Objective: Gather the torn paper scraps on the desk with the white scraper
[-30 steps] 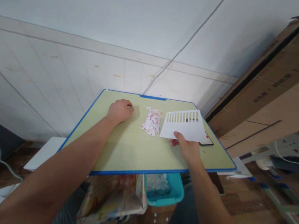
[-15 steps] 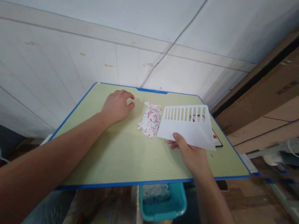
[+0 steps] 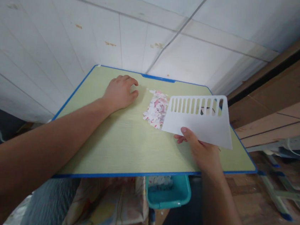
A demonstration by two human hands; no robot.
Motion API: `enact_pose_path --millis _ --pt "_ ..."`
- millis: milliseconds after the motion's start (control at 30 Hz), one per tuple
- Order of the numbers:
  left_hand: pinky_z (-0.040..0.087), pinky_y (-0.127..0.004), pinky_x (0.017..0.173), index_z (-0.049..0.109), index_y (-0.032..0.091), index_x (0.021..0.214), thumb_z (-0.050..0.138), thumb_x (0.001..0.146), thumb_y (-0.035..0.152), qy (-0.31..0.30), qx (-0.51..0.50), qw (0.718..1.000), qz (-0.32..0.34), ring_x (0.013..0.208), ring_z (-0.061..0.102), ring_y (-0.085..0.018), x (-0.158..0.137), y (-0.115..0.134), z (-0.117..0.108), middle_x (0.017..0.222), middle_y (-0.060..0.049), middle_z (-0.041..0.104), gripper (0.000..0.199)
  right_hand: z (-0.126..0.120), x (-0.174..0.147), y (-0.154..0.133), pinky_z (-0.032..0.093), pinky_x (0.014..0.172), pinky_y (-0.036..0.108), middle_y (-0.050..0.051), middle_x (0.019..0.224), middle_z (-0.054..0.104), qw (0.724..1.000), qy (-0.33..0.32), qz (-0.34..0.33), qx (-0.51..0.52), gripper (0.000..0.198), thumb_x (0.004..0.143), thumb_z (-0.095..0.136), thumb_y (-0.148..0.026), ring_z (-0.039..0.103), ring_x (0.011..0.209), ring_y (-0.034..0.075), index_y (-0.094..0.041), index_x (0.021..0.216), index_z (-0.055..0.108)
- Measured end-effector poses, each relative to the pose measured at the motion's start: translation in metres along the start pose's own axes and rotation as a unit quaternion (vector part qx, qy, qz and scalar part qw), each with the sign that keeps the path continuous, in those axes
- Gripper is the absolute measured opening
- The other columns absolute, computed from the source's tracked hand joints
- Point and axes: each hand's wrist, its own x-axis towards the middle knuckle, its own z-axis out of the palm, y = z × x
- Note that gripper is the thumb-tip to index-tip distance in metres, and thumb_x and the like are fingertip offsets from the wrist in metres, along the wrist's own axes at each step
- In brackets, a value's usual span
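Note:
A small heap of torn paper scraps point(image 3: 156, 109), white with pink and red marks, lies on the pale yellow-green tabletop point(image 3: 130, 144). Right of it, my right hand point(image 3: 198, 146) grips a flat white plastic board point(image 3: 199, 125) by its near edge, thumb on top. A row of slots runs along the board's far side, and its left edge reaches the heap. My left hand point(image 3: 121, 91) rests on the table left of the scraps, fingers curved and apart from the thumb, holding nothing. A dark-outlined item on the table shows partly through the slots; I cannot make out what it is.
Below the table's blue front edge point(image 3: 122, 173) hangs or stands a teal basin point(image 3: 167, 200) with paper scraps inside. A white panelled wall point(image 3: 93, 38) with a grey cable backs the table. Large cardboard point(image 3: 283, 94) leans at the right.
The view has tilted down, so the table appears higher. My right hand and the white board have shifted slightly right, the board still against the heap. My left hand stays about where it was.

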Motion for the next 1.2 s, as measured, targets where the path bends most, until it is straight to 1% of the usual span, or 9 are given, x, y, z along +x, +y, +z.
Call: enact_pose_path --millis 233,400,533,600,733,900,1000,1133,1200 --pt "0.047 -0.058 0.136 0.081 0.02 0.141 0.065 0.106 0.03 -0.015 0.016 1.0 -0.007 0.151 0.063 -0.038 -0.004 0.007 -0.002 0.156 -0.015 0.076 0.039 -0.006 -0.016 -0.016 0.071 0.103 0.051 0.006 0.08 0.087 0.997 -0.021 -0.054 -0.06 0.043 0.103 0.081 -0.056 0.086 0.087 0.033 -0.032 0.068 0.082" --pt "0.049 -0.06 0.134 0.081 0.019 0.138 0.066 0.106 0.029 -0.014 0.027 1.0 0.007 0.151 0.065 -0.039 -0.005 0.012 -0.001 0.154 -0.015 0.077 0.037 0.01 -0.041 -0.029 0.071 0.104 0.051 0.004 0.077 0.086 0.994 -0.073 -0.068 -0.048 0.044 0.107 0.081 -0.058 0.085 0.084 0.033 -0.033 0.072 0.084" --pt "0.05 -0.059 0.133 0.081 0.019 0.139 0.065 0.107 0.03 -0.009 0.028 0.999 0.021 0.15 0.066 -0.037 -0.004 0.009 0.004 0.153 -0.014 0.077 0.037 0.022 -0.053 -0.036 0.073 0.091 0.047 0.004 0.074 0.084 0.991 -0.118 -0.068 -0.012 0.044 0.109 0.082 -0.055 0.083 0.078 0.031 -0.031 0.072 0.084" --pt "0.05 -0.059 0.133 0.082 0.021 0.138 0.067 0.106 0.031 -0.002 0.015 0.999 0.028 0.15 0.066 -0.039 -0.002 0.005 0.009 0.151 -0.013 0.078 0.036 0.022 -0.054 -0.037 0.073 0.092 0.048 0.003 0.074 0.083 0.989 -0.132 -0.067 -0.003 0.043 0.11 0.081 -0.052 0.083 0.078 0.031 -0.031 0.072 0.084" --pt "0.049 -0.06 0.134 0.083 0.024 0.134 0.069 0.104 0.03 0.018 -0.006 1.0 0.022 0.149 0.066 -0.04 0.003 -0.001 0.02 0.146 -0.012 0.078 0.034 0.018 -0.049 -0.036 0.07 0.108 0.054 0.003 0.076 0.085 0.994 -0.076 -0.074 -0.024 0.047 0.112 0.079 -0.05 0.085 0.084 0.032 -0.033 0.069 0.082" --pt "0.048 -0.062 0.135 0.082 0.023 0.136 0.07 0.104 0.032 0.022 -0.014 0.999 0.024 0.151 0.065 -0.041 0.006 -0.005 0.026 0.146 -0.012 0.078 0.036 0.017 -0.047 -0.035 0.069 0.11 0.058 0.004 0.076 0.084 0.995 -0.026 -0.064 -0.067 0.048 0.111 0.078 -0.055 0.084 0.084 0.034 -0.033 0.069 0.081" --pt "0.046 -0.06 0.137 0.082 0.023 0.136 0.07 0.105 0.033 0.021 -0.015 0.999 0.02 0.151 0.064 -0.04 0.006 -0.007 0.025 0.147 -0.011 0.078 0.035 0.015 -0.042 -0.031 0.071 0.102 0.054 0.004 0.072 0.081 0.997 -0.02 -0.052 -0.061 0.046 0.109 0.082 -0.054 0.082 0.078 0.032 -0.031 0.069 0.077" --pt "0.048 -0.06 0.135 0.084 0.026 0.134 0.072 0.103 0.034 0.016 -0.014 1.0 0.01 0.149 0.064 -0.04 0.007 -0.006 0.024 0.146 -0.01 0.079 0.035 0.004 -0.027 -0.018 0.07 0.078 0.048 0.002 0.071 0.077 0.996 0.066 -0.048 -0.019 0.034 0.103 0.087 -0.053 0.077 0.068 0.029 -0.028 0.082 0.078" --pt "0.046 -0.061 0.135 0.085 0.028 0.135 0.071 0.103 0.034 0.011 -0.016 1.0 0.007 0.148 0.064 -0.041 0.007 -0.005 0.024 0.147 -0.01 0.079 0.036 -0.002 -0.021 -0.012 0.069 0.073 0.047 0.003 0.073 0.078 0.995 0.086 -0.044 -0.006 0.034 0.102 0.088 -0.056 0.078 0.069 0.03 -0.026 0.087 0.079"
